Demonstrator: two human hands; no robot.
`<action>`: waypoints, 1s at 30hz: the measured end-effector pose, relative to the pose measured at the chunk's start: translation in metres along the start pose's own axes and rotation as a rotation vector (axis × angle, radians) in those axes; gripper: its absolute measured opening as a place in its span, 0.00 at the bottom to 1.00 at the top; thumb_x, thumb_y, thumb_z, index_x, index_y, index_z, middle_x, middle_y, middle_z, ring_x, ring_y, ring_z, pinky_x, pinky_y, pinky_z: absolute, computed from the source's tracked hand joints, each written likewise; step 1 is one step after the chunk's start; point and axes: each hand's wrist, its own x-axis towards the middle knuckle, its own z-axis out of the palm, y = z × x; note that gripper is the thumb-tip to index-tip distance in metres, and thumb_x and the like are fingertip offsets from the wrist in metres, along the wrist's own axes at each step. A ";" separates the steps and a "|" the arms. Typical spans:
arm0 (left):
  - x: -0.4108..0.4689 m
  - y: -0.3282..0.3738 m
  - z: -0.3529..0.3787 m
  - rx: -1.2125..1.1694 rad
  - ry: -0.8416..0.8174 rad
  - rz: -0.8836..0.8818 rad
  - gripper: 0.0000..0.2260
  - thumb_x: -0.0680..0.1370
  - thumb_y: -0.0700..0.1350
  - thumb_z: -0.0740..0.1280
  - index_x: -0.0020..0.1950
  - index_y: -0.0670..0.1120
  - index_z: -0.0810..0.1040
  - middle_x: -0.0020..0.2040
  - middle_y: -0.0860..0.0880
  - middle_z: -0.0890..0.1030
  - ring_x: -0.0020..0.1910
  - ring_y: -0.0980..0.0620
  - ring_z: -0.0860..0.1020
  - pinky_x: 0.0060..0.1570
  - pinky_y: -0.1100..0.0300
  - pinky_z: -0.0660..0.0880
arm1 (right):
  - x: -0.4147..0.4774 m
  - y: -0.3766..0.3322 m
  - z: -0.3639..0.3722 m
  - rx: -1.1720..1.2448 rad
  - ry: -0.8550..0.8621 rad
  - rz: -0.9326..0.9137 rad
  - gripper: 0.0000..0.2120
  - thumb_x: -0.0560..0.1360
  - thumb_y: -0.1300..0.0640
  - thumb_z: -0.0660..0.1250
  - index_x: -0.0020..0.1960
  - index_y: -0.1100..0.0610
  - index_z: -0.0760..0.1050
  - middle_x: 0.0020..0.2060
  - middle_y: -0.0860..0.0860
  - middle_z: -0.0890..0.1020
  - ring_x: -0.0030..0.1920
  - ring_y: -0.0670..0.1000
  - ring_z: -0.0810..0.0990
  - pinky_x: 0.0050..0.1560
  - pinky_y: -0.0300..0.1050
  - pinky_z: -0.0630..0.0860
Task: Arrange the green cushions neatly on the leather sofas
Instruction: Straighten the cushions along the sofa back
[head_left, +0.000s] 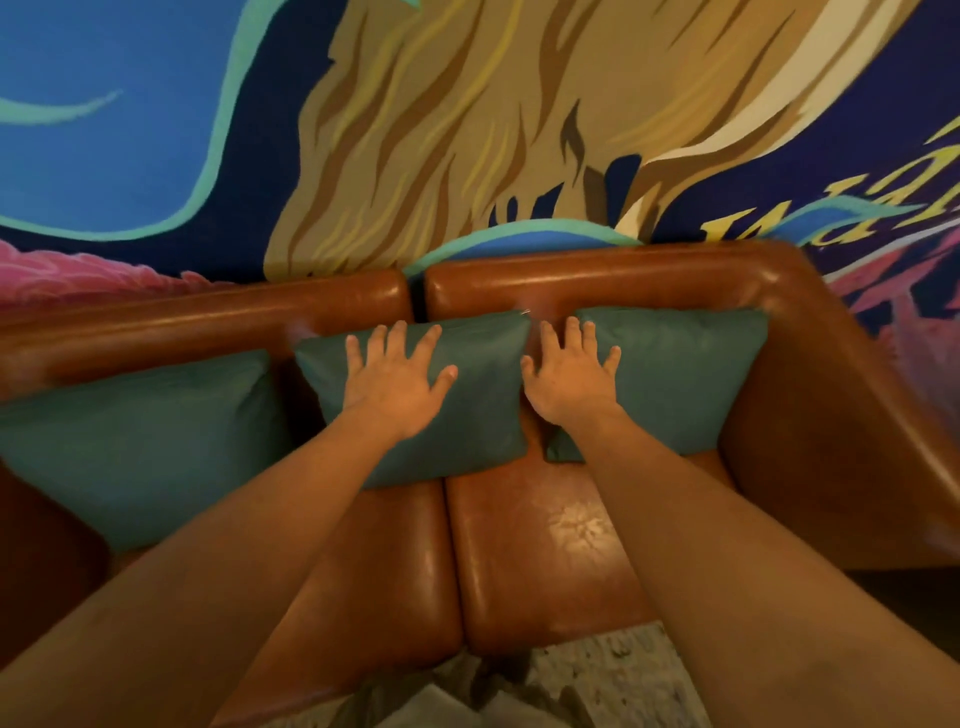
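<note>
A painted mural (415, 130) in blue, tan and pink fills the wall ahead of me. Against it stand two brown leather sofas, the left sofa (363, 561) and the right sofa (545, 545), pushed side by side so their seats meet in a seam straight below me. Three green cushions lean against the backrests: the left cushion (140, 441) on the left sofa, the middle cushion (467, 415) straddling the seam between the two, tilted slightly, and the right cushion (685, 379) tucked beside the right sofa's arm. The middle and right cushions sit just beside each other, with a narrow gap of leather between their upper corners.

Both my bare forearms stretch forward and down, nearly straight. My left hand (395, 384) lies palm-down on the upper face of the middle cushion, fingers (387, 340) spread wide and flat, pressing rather than gripping. My right hand (571, 374) lies palm-down on the left edge of the right cushion, fingers (574, 335) also splayed and released, the fingertips reaching over the cushion's top edge toward the backrest. Neither hand grasps anything.
</note>
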 end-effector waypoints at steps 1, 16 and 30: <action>-0.004 0.002 -0.003 0.001 0.002 0.018 0.33 0.84 0.68 0.46 0.86 0.58 0.49 0.85 0.41 0.52 0.84 0.39 0.49 0.80 0.33 0.43 | -0.008 -0.001 -0.001 -0.002 0.012 0.008 0.32 0.86 0.41 0.51 0.86 0.52 0.49 0.86 0.58 0.47 0.85 0.60 0.41 0.80 0.73 0.42; -0.045 0.020 -0.011 0.047 0.001 0.196 0.33 0.83 0.69 0.47 0.86 0.57 0.48 0.85 0.40 0.54 0.84 0.40 0.50 0.80 0.33 0.43 | -0.090 0.022 -0.004 -0.001 0.076 0.122 0.33 0.85 0.38 0.54 0.86 0.47 0.49 0.86 0.56 0.47 0.85 0.60 0.40 0.77 0.79 0.44; -0.035 0.197 -0.017 0.063 0.032 0.273 0.34 0.84 0.68 0.49 0.86 0.56 0.48 0.85 0.41 0.51 0.84 0.40 0.48 0.80 0.33 0.41 | -0.112 0.197 -0.051 0.030 0.116 0.174 0.35 0.85 0.36 0.54 0.86 0.46 0.45 0.86 0.55 0.46 0.85 0.59 0.39 0.79 0.77 0.44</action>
